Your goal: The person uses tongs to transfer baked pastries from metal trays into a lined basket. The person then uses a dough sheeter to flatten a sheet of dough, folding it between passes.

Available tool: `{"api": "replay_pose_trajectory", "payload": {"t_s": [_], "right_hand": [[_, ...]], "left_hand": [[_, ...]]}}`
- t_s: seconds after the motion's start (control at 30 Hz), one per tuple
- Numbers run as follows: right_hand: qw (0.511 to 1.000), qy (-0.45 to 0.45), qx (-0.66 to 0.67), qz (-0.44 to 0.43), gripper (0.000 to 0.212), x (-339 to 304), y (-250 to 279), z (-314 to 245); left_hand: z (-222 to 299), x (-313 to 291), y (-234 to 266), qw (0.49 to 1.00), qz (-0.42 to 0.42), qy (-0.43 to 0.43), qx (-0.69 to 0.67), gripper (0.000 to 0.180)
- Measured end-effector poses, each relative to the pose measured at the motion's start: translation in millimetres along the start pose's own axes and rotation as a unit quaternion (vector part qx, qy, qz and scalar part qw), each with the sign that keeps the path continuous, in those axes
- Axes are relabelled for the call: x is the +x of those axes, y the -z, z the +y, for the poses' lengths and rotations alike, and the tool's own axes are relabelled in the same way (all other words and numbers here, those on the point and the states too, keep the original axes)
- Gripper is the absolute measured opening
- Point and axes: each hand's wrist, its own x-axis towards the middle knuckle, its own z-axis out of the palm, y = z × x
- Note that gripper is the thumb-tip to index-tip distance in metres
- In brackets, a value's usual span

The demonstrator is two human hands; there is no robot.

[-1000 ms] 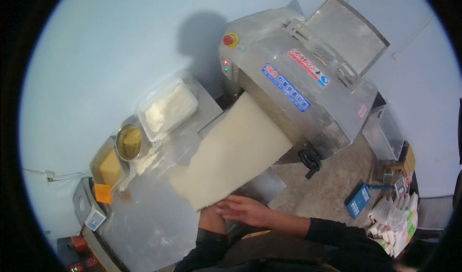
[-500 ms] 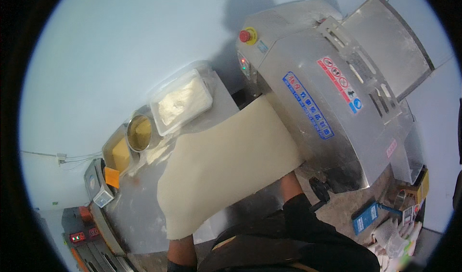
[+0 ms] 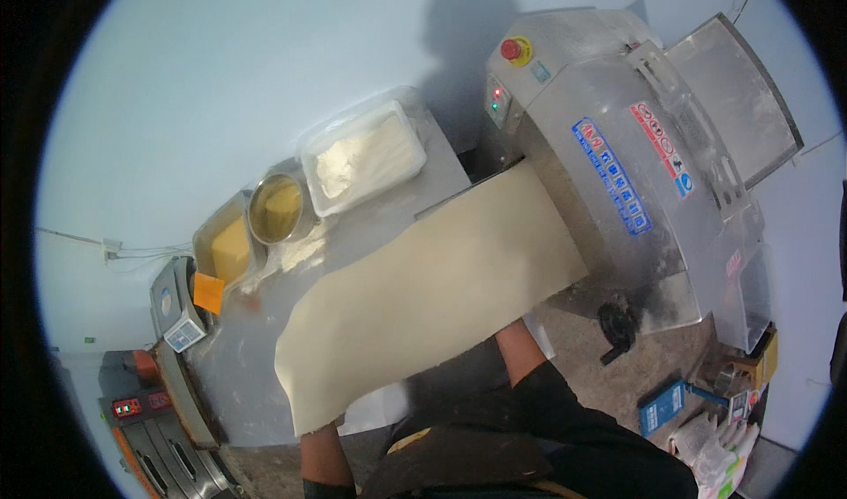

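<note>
**Boxy grey metal machine (image 3: 609,137), grey metal table (image 3: 238,375), flat pale dough sheet (image 3: 423,296)**

The dough sheet reaches from the machine's front across the table. Its near edge hides most of the bare right hand (image 3: 513,333) and bare left hand (image 3: 324,435), both touching it; how closed their grip is, I cannot tell.

A blue lettered label (image 3: 611,177) and red pictogram strip (image 3: 662,150) mark the machine (image 3: 635,159)

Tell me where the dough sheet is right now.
In the head view, the dough sheet stretches across the centre, just left of the steel machine and below the tub of white powder.
</note>
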Motion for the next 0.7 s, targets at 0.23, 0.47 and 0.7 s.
{"api": "replay_pose_trajectory", "payload": {"t_s": [0.23, 0.47, 0.7], "right_hand": [[0.996, -0.022, -0.029, -0.085, 0.058, -15.4, -6.1, 90.3], [0.992, 0.037, -0.112, -0.034, 0.064, -43.3, -46.0, 221.6], [0.995, 0.029, -0.094, 0.02, 0.067, -64.0, -46.1, 364.1]], "left_hand": [[59.6, 78.1, 48.1, 0.998, -0.057, -0.031, 0.014, 0.067], [139.6, 138.9, 99.3, 0.991, -0.12, -0.052, 0.019, 0.069], [239.7, 160.2, 153.2, 0.981, -0.154, -0.116, 0.008, 0.071]]}}
